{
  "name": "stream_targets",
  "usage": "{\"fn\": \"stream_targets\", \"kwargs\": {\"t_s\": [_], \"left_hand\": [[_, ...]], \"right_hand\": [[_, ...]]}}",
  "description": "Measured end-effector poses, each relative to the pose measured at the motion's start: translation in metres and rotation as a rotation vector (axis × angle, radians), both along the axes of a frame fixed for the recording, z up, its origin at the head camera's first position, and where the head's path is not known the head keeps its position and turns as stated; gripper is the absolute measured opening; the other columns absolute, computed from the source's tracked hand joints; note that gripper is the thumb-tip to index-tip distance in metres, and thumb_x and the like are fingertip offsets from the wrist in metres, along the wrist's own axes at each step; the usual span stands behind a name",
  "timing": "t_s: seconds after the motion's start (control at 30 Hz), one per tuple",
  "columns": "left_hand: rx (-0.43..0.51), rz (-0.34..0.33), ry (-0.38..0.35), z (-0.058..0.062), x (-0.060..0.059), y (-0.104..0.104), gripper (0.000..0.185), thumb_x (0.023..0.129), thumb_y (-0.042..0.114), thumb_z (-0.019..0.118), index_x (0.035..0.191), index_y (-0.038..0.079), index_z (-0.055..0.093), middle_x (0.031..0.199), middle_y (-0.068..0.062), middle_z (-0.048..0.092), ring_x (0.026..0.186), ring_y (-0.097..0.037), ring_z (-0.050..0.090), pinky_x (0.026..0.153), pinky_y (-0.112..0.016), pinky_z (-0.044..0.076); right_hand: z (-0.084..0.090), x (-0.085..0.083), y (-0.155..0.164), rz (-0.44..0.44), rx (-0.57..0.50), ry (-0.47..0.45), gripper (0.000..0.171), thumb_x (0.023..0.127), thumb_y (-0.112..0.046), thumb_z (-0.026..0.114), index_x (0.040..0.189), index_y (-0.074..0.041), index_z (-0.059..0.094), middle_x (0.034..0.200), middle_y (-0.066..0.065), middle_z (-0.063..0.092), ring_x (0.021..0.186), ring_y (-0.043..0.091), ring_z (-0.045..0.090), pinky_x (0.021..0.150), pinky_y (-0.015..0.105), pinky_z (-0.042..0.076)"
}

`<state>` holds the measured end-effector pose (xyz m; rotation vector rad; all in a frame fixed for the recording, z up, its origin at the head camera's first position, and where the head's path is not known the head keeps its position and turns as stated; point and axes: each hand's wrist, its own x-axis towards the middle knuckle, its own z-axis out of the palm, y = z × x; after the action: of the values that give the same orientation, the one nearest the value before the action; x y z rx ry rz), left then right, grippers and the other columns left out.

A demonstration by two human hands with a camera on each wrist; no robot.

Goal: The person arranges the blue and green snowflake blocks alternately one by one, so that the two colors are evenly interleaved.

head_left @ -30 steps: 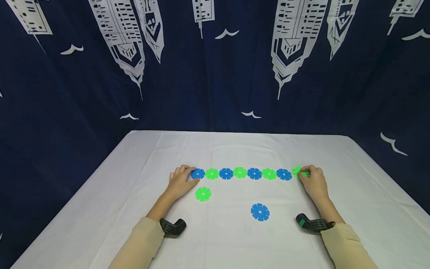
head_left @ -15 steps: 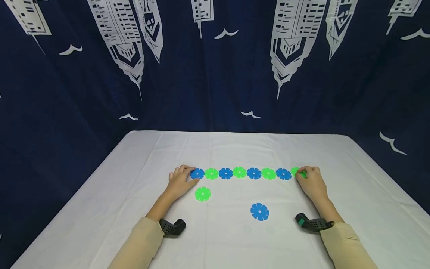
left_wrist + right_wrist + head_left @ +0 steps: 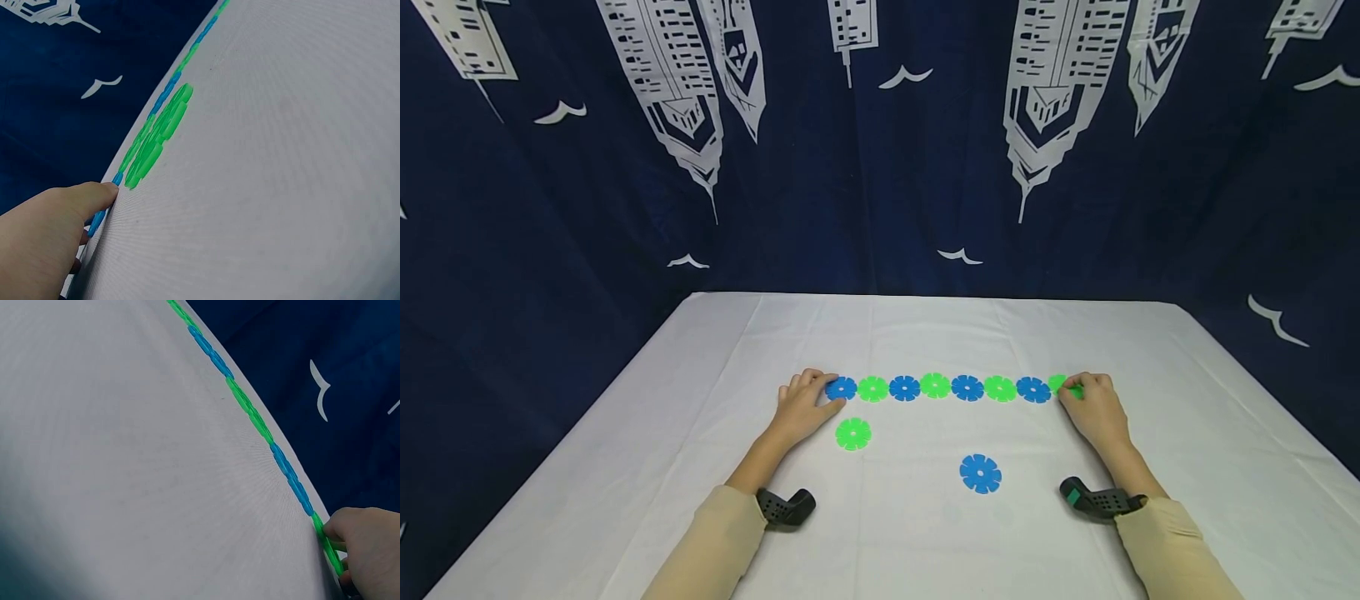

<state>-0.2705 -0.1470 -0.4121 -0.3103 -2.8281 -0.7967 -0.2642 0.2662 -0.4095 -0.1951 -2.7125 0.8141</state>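
A straight row of notched snowflake discs, blue and green by turns, lies across the white table. At its left end is a blue snowflake disc, its edge between the thumb and forefinger of my left hand. The right end is a green snowflake disc, which my right hand pinches, covering part of it. In the right wrist view this green disc lies close against the neighbouring blue disc. A loose green disc lies just in front of the row's left part, and a loose blue disc lies nearer me.
White cloth covers the table. Behind its far edge hangs a dark blue curtain printed with pale buildings and birds. A black band with a camera sits on my left wrist, another band on my right.
My right hand has slid slightly left with the green disc, bringing it closer to the neighbouring blue disc, and then stays nearly still. My left hand and the loose discs have not moved.
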Motion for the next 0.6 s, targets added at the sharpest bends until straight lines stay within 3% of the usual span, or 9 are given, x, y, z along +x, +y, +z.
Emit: {"fn": "stream_targets", "kwargs": {"t_s": [0.6], "left_hand": [[-0.005,-0.003,-0.01,0.0016,0.0009,0.0001,0.052,0.084,0.038,0.059,0.127,0.01,0.052,0.124,-0.012,0.048,0.109,-0.025,0.041,0.08,-0.039,0.025]], "right_hand": [[0.0061,-0.0002,-0.0015,-0.006,-0.114,0.007,0.032,0.092,-0.016,0.042,0.108,0.01,0.051,0.12,0.033,0.038,0.102,0.044,0.045,0.086,0.055,0.037]]}}
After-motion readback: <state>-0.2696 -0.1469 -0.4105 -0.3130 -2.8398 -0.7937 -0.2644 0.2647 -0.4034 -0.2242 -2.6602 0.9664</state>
